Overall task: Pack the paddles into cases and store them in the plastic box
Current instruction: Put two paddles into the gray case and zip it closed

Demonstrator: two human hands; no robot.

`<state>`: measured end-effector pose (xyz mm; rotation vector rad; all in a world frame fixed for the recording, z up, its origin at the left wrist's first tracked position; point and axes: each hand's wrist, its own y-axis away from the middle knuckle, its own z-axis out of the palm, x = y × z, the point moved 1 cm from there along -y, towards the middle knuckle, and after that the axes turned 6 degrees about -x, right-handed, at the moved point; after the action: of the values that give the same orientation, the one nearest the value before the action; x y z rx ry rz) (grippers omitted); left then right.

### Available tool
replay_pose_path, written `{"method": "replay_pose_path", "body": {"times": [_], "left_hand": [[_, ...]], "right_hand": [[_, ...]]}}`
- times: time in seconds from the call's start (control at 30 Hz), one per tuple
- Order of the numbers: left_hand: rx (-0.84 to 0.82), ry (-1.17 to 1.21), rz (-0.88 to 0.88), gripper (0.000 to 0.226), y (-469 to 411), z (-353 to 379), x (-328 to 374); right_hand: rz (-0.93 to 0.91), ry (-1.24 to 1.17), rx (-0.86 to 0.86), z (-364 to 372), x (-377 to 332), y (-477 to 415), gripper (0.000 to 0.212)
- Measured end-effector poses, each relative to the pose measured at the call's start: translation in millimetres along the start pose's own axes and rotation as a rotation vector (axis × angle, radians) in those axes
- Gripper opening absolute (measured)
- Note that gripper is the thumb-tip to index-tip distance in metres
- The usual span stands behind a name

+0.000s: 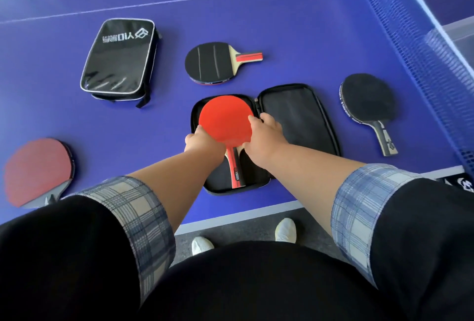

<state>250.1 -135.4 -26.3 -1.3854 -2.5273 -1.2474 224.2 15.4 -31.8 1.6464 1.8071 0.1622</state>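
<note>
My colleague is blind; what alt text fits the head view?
The left hand and right hand hold a red-faced paddle in the left half of an open black case on a blue table. Around it lie a closed black case, two black-faced paddles and a dark red paddle.

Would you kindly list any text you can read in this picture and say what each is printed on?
"YIO", upside down beside a logo, with unclear characters after it: closed black case.
Handle label, red paddle in open case: too small.
Edge lettering, black paddle at right: too blurred.
</note>
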Motion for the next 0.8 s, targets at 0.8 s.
{"method": "replay_pose_path", "body": {"times": [0.8], "left_hand": [[-0.278, -0.021, 0.270, 0.059, -8, 175, 257]], "right_hand": [[0.490, -0.285, 0.126, -117, 313, -1, 0.048]]}}
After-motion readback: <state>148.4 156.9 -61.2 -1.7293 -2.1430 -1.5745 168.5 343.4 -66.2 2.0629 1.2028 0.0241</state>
